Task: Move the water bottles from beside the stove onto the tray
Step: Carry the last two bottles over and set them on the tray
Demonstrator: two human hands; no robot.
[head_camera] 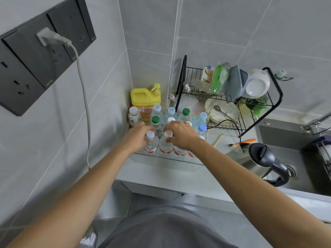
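Several clear water bottles stand packed together in a clear plastic tray [168, 159] on the counter, in the corner by the wall. Their caps are white, blue and green. My left hand [138, 136] is wrapped around the neck of a white-capped bottle [151, 144] with a red label at the tray's front left. My right hand [180, 136] grips the neck of the pink-capped bottle [166, 144] beside it. Both bottles stand upright, with their bases down among the others. A green-capped bottle [156, 122] stands just behind my hands.
A yellow detergent jug [145, 99] and a small white-capped drink bottle [134, 116] stand at the back left. A black dish rack [232, 97] with plates is to the right. A steel kettle [256, 160], chopsticks [217, 140] and the sink [290, 154] lie further right.
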